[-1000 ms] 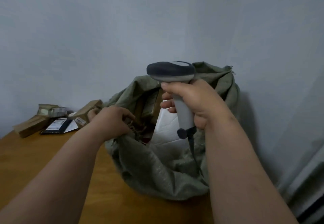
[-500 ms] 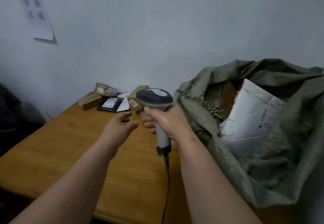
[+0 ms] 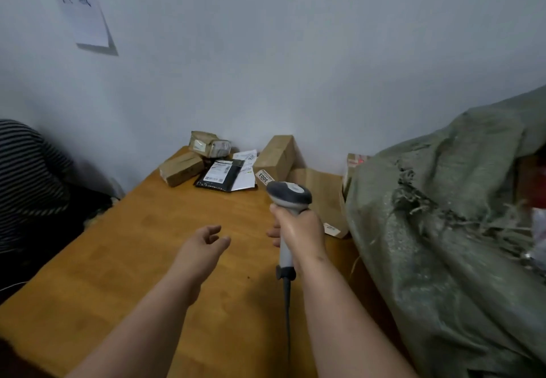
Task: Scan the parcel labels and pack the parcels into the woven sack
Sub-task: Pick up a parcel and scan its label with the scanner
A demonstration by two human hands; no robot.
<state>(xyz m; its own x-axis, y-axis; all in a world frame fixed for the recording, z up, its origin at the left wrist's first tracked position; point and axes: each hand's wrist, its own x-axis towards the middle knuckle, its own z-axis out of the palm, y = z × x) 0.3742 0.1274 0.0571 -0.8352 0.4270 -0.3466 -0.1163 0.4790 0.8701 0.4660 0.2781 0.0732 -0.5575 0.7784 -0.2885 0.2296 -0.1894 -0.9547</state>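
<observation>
Head view: far left on the table [image 3: 118,259], unscanned parcels [image 3: 224,165] wait by the wall. Left hand [image 3: 204,244] hovers empty, fingers loosely curled, apparently ready to pick one. Right hand [image 3: 300,230] grips the barcode scanner [image 3: 289,200], aimed toward them. Woven sack [image 3: 443,230] slumps right, mouth open for packing.

Brown and black labelled parcels [image 3: 220,167] cluster at the table's 12 o'clock edge; the green woven sack [image 3: 443,215] slumps open at 3 o'clock.
</observation>
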